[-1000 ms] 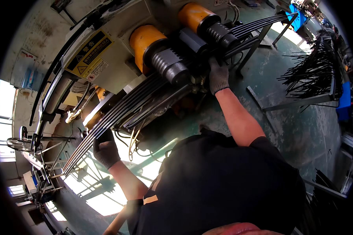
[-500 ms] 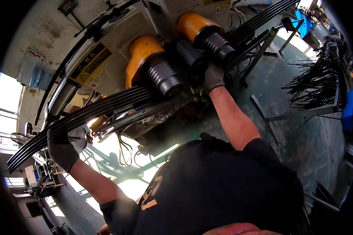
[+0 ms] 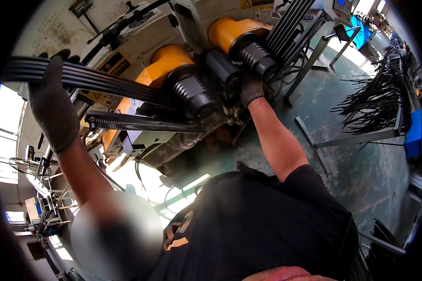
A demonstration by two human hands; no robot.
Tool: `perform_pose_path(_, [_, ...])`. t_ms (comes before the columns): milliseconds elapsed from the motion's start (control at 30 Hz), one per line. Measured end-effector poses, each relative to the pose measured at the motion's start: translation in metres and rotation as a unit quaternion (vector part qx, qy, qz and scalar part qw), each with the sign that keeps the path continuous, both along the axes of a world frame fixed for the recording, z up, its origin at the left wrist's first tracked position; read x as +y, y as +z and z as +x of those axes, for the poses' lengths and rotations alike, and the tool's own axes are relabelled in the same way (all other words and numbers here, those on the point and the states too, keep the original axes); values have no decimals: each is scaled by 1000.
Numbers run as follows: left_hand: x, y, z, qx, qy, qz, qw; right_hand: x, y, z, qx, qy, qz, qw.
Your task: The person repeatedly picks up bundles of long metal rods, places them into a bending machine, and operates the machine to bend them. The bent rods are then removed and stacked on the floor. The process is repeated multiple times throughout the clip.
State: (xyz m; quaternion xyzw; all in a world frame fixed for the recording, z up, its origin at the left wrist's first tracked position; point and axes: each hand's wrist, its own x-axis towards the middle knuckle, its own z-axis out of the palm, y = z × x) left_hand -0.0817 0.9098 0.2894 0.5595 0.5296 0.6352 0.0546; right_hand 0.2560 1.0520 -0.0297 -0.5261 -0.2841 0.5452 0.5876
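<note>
A bundle of long black bars [image 3: 112, 83] enters the machine from the left, its near end raised toward the left rim. My left hand [image 3: 55, 110], in a dark knit glove, is closed around that bundle, with fingertips showing over its far edge. Black bars [image 3: 288, 28] also show on the machine's right side; the middle stretch is hidden. My right hand [image 3: 252, 90], gloved too, reaches in beside the ribbed black cylinder [image 3: 259, 58] and the dark hexagonal block [image 3: 223, 66]. The fingers of that hand are hidden among the machine parts.
Two orange housings [image 3: 166, 63] carry ribbed cylinders. Below the bundle juts an arm with a spring [image 3: 140, 122]. A rack of thin black rods [image 3: 377, 93] stands at right beside a metal frame [image 3: 356, 139]. A fan [image 3: 26, 165] is at far left.
My left hand has lifted the left end of the bars and swung it away from me. The bars right of the machine have turned steeper. My right hand stays nearly in place.
</note>
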Motion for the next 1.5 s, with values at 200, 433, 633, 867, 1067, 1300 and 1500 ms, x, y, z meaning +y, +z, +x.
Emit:
perform_pose_path(200, [30,24,40,464,69,37,883,5,-12,6,-547,113,76,826])
perform_pose_path(433, [54,26,70,198,-60,-94,974,-1,-14,5,-444,73,99,887])
perform_pose_path(633, [62,20,61,234,-55,-59,969,10,-27,-3,-2,-12,40,999])
perform_pose_path(867, [26,22,134,-15,-84,-32,996,8,-19,-1,73,-15,-17,997])
perform_pose_path(1067, [20,27,138,22,-50,-35,998,5,-11,-6,48,-18,3,999])
perform_pose_path(1300, [14,33,145,39,-23,-38,998,13,-24,-5,-4,-26,34,999])
perform_pose_path(1500, [11,39,151,47,-7,-40,998,23,-43,-1,-53,-23,100,993])
